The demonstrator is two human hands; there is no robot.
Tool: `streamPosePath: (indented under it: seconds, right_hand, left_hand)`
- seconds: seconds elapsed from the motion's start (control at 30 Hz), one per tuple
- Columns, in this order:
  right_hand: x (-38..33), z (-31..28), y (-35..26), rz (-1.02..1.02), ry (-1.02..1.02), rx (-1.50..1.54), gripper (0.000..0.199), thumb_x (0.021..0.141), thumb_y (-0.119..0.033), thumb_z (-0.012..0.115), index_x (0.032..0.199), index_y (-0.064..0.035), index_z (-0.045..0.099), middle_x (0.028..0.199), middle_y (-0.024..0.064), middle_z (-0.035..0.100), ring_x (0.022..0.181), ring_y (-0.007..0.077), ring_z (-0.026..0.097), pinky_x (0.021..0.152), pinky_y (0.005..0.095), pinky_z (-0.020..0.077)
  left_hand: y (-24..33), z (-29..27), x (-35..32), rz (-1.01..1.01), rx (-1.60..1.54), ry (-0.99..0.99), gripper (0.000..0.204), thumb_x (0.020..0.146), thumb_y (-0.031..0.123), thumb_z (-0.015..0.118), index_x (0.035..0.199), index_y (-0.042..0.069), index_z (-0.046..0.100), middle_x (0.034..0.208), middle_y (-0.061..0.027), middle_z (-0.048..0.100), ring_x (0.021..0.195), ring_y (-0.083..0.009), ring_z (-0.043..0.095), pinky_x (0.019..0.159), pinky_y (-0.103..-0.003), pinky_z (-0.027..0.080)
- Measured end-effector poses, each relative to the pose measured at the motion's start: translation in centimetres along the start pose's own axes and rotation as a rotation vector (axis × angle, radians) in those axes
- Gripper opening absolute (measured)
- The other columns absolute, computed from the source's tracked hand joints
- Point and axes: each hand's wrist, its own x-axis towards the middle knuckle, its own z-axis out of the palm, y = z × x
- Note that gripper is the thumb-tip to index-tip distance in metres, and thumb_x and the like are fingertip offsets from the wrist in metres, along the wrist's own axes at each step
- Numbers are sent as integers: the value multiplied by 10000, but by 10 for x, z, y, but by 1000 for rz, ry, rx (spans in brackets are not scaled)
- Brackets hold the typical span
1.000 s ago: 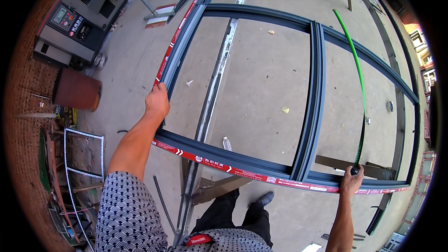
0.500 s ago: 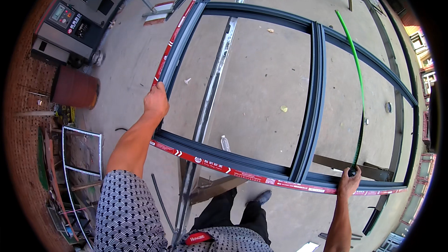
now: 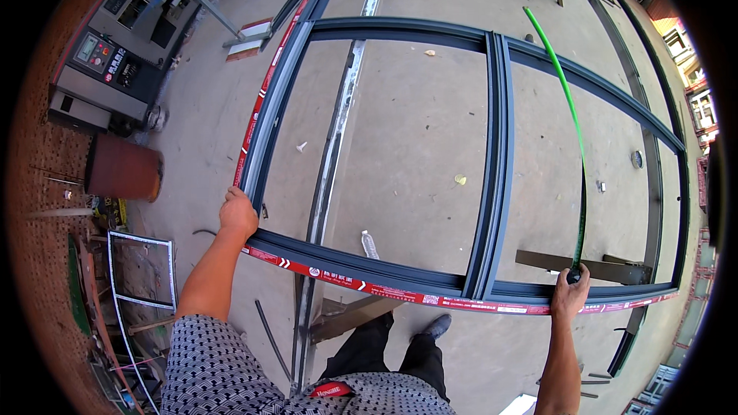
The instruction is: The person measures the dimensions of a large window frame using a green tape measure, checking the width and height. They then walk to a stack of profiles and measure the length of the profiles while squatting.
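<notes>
– Smooth grey floor (image 3: 400, 146) spreads out below you, and a brown brick wall (image 3: 38, 119) is off to your left. What do you have there?

– You have a big dark grey metal frame (image 3: 496, 146) right in front of you, with a red and white strip (image 3: 369, 287) along its outer edge. You also have a long, thin, bendy measuring tape (image 3: 565, 84), bright green up high and dark lower down.

– What are your hands doing?

– Your left hand (image 3: 239, 215) is folded around the frame's left bar, by the near corner, though its fingertips are hidden. Your right hand (image 3: 570, 296) is clamped on the tape's small black lower end, at the near bar. From there, the tape goes up past the next crossbar in your view. We can't say if it touches that bar.

– Which step does this look like?

– It looks like you're holding the frame with the tape pulled out. Your next move seems to call for a firm left hand and a gentle right one, as the tape could flop.

– What else is around you?

– You have a long steel beam (image 3: 332, 146) under the frame and a clear plastic bottle (image 3: 369, 244) near it. Farther left is a rusty red-brown barrel (image 3: 123, 169).
</notes>
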Motion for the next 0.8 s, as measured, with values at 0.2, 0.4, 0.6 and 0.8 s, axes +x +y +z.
streamPosePath:
  seconds: [0.2, 0.4, 0.6, 0.8]
  right_hand:
    - [2, 5, 8, -28, 10, 7, 406, 910, -255, 675, 1249, -33, 638, 1202, 193, 657, 1120, 392, 626, 975, 452, 492]
    - [2, 7, 11, -42, 7, -9, 408, 912, -255, 675, 1248, -28, 636, 1202, 205, 664, 1092, 400, 639, 956, 456, 497]
    - [2, 8, 13, -46, 13, -14, 407, 910, -257, 676, 1244, -28, 641, 1196, 204, 665, 1093, 396, 640, 950, 456, 498]
    - [2, 6, 9, -40, 4, -33, 414, 909, -264, 674, 1247, -29, 641, 1193, 207, 665, 1087, 400, 640, 951, 459, 497]
  left_hand:
    - [-2, -5, 9, 33, 20, -77, 834, 839, 173, 739, 1444, -204, 306, 1280, -318, 593, 1108, -386, 695, 954, -406, 576]
    - [-1, -4, 9, 29, -33, -30, 767, 848, 162, 736, 1424, -172, 355, 1285, -301, 602, 1086, -382, 704, 928, -415, 587]
    - [6, -5, -2, -39, -33, 53, 710, 836, 164, 754, 1391, -120, 414, 1208, -262, 650, 1057, -384, 713, 907, -442, 593]
    - [23, -24, 12, -72, -136, 57, 605, 818, 160, 759, 1298, -85, 484, 1198, -257, 661, 1043, -389, 717, 910, -452, 589]
